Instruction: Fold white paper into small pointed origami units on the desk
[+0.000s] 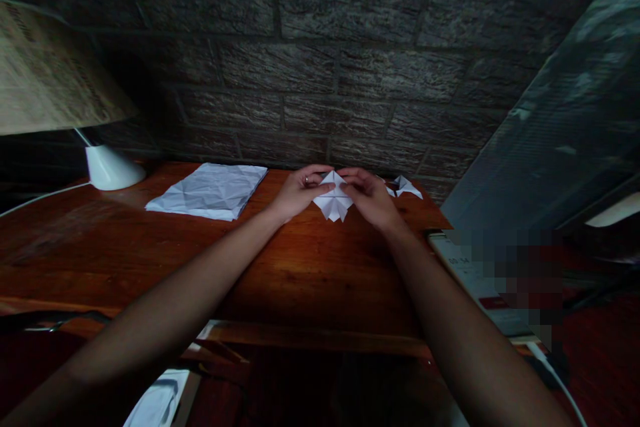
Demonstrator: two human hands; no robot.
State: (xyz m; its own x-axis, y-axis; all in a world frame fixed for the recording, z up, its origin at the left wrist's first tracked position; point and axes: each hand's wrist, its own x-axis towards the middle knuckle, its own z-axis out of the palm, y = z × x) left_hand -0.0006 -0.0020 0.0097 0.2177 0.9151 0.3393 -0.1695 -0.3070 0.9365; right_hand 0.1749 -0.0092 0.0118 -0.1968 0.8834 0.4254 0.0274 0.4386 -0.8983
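Between my two hands is a folded white paper point(333, 203), diamond-shaped at the top with pointed flaps spreading at its lower end. My left hand point(306, 188) pinches its left side, thumb laid across the front and a ring on one finger. On the other side my right hand point(367, 192) grips the right edge, its thumb also on the front face. The fingers behind the paper are partly hidden. Just beyond my right hand lies another folded white paper piece point(407, 187), partly covered by that hand.
A stack of creased white paper sheets point(207, 190) lies left on the wooden table point(300, 280). A lamp with a white base point(113, 167) stands further left, its cord trailing. Behind is a brick wall point(310, 67). A device with a lit screen point(457, 257) is at the right edge.
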